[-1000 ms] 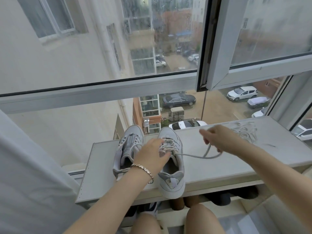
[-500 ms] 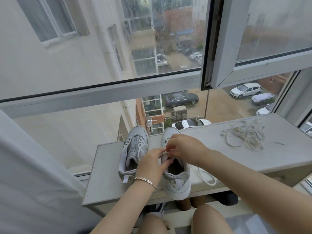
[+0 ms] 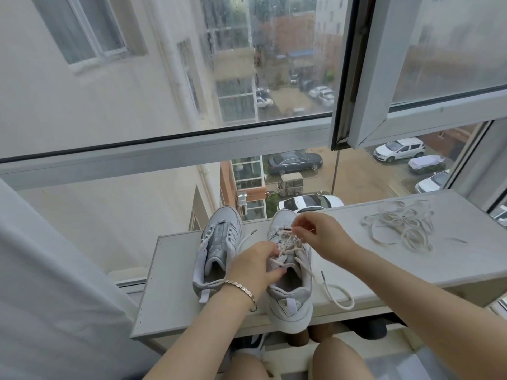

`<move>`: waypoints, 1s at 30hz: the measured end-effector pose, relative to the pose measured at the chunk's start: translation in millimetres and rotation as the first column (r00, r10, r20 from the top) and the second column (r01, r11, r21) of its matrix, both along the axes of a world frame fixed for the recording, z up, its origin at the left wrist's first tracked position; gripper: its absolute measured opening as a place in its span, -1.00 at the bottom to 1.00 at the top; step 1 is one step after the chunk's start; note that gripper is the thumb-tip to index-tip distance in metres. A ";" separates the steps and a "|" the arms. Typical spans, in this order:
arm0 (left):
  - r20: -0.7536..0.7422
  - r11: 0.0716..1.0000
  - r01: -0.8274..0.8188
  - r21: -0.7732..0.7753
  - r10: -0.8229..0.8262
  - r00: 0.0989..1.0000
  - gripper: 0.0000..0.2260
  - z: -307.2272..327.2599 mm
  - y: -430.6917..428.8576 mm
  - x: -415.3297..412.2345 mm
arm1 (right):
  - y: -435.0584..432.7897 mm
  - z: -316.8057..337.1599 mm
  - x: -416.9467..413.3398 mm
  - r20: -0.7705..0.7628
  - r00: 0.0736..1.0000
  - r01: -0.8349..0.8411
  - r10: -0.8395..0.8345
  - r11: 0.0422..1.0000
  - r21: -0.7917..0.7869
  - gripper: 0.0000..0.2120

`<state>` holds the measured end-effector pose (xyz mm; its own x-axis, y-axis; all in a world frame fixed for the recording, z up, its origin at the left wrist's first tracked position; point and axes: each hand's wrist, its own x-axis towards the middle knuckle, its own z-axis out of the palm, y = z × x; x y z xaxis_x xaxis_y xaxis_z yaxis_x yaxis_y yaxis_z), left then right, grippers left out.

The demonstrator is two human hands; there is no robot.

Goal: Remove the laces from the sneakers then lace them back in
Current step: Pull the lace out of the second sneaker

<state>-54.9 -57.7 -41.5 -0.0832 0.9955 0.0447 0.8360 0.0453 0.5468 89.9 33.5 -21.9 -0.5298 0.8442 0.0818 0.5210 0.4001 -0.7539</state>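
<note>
Basically no readable branding. Left hand [image 3: 256,266] fingers grip right sneaker's [image 3: 289,272] tongue; right hand [image 3: 319,233] fingers pinch, probably, its lace [image 3: 290,242] near the toe.

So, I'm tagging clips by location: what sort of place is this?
Probably an upper-floor flat, at a window: a white shelf holds sneakers, and the rain-streaked window overlooks parked cars far below.
</note>
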 end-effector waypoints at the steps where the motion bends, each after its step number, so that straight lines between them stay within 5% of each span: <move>1: 0.003 1.000 -0.003 -0.003 0.003 1.000 -0.69 0.1 0.2 0.0 | -2.3 0.7 -2.5 -0.052 0.999 0.008 -0.011 0.997 -0.075 -0.90; 4: 0.058 0.999 -0.040 0.013 0.039 0.998 -0.68 -1.4 -0.6 0.1 | -2.9 18.5 -8.1 -0.043 0.994 -0.106 0.097 0.926 -0.362 -0.85; 8: 0.174 0.996 -0.089 0.029 0.083 0.981 -0.68 -5.3 -1.8 4.4 | -10.8 43.9 -21.7 0.507 0.832 -0.184 0.224 0.974 -0.128 -0.57; 10: 0.218 0.994 -0.107 0.014 0.101 0.971 -0.67 -7.3 -1.6 4.8 | -15.4 42.3 -28.2 0.544 0.809 -0.202 0.222 0.975 -0.096 -0.52; 11: 0.226 0.994 -0.108 0.015 0.102 0.969 -0.68 -8.5 -1.8 4.1 | -14.2 38.2 -28.6 0.417 0.880 -0.172 0.230 0.970 -0.172 -0.55; 13: 0.243 0.994 -0.103 0.037 0.091 0.966 -0.73 -11.2 -2.9 1.1 | -6.9 29.9 -25.3 -0.107 0.994 -0.069 0.022 0.885 -0.461 -0.62; 15: 0.262 0.991 -0.117 0.066 0.096 0.960 -0.75 -13.1 -3.7 -0.5 | 1.0 25.2 -18.1 -0.468 0.793 -0.131 -0.389 0.642 -0.755 -0.60; 17: 0.255 0.989 -0.119 0.087 0.093 0.963 -0.75 -14.2 -3.3 1.2 | 5.4 19.1 -9.9 -0.541 0.570 -0.285 -0.618 0.469 -0.836 -0.54; 18: 0.241 0.989 -0.114 0.095 0.088 0.966 -0.74 -14.2 -2.7 2.9 | 8.3 16.0 -6.2 -0.546 0.550 -0.310 -0.632 0.453 -0.836 -0.54; 20: 0.226 0.990 -0.104 0.099 0.080 0.971 -0.73 -14.4 -0.7 7.0 | 11.3 16.1 1.0 -0.482 0.746 -0.178 -0.460 0.560 -0.809 -0.63; 22: 0.214 0.992 -0.090 0.088 0.069 0.974 -0.70 -13.6 0.7 10.3 | 11.9 22.8 6.1 -0.168 0.980 -0.012 -0.110 0.803 -0.595 -0.66; 24: 0.205 0.994 -0.083 0.075 0.066 0.977 -0.69 -13.4 1.8 11.5 | 12.4 32.1 8.5 0.205 0.975 -0.014 0.084 0.947 -0.320 -0.60; 25: 0.211 0.994 -0.082 0.072 0.065 0.975 -0.69 -13.7 2.3 11.7 | 13.1 35.4 9.5 0.266 0.956 -0.053 0.125 0.963 -0.265 -0.55; 26: 0.221 0.994 -0.082 0.069 0.065 0.973 -0.70 -14.0 2.3 11.7 | 13.2 38.7 10.6 0.239 0.960 -0.083 0.146 0.964 -0.254 -0.54; 28: 0.236 0.994 -0.088 0.063 0.071 0.969 -0.71 -14.7 1.9 11.8 | 15.8 39.7 11.2 -0.044 0.999 -0.027 0.015 0.952 -0.303 -0.62; 30: 0.240 0.993 -0.099 0.069 0.080 0.968 -0.72 -17.1 2.8 12.3 | 21.7 37.5 12.8 -0.407 0.848 0.096 -0.338 0.855 -0.510 -0.68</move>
<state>-42.6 -54.9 -58.6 -0.1893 0.9776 0.0920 0.6773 0.0622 0.7331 102.7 55.2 15.6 -0.3257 0.9331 -0.1523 0.0881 -0.1304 -0.9875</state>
